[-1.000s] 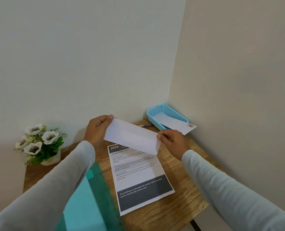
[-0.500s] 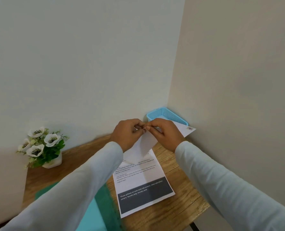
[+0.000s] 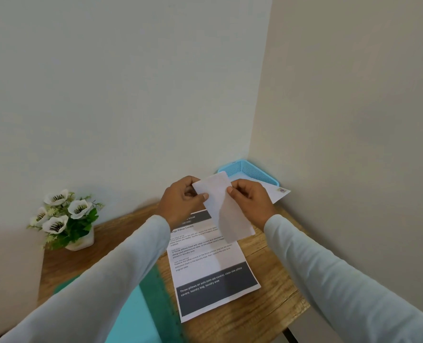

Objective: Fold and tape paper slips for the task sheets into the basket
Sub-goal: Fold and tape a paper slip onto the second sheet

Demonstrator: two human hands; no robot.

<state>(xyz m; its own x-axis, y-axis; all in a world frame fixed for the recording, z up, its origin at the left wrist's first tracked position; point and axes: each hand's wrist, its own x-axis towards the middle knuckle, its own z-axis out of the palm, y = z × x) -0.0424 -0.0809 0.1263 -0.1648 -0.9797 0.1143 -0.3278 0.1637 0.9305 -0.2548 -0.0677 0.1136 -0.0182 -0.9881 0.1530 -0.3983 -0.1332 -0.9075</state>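
Both hands grip one thing: the left hand [image 3: 180, 201] pinches the left edge of a white paper slip [image 3: 226, 209] near its top, and the right hand [image 3: 250, 201] pinches the opposite edge, so the two sit close together with only the slip's width between them. The slip hangs lengthwise in the air above the top end of the printed task sheet [image 3: 210, 271] and looks doubled over, though its fold line is hard to make out. My reading is that the folding step is in hand, with taping and dropping in not yet done. Next, the edges would need squaring and the crease pressing flat; no tape shows anywhere. Beyond the sheet's top right corner sits the blue basket [image 3: 245, 168], a white envelope [image 3: 278, 193] leaning over its rim. The sheet lies on the wooden worktop [image 3: 267, 315]; left of it is a green folder [image 3: 141, 305], and further left a pot of white flowers [image 3: 67, 219]
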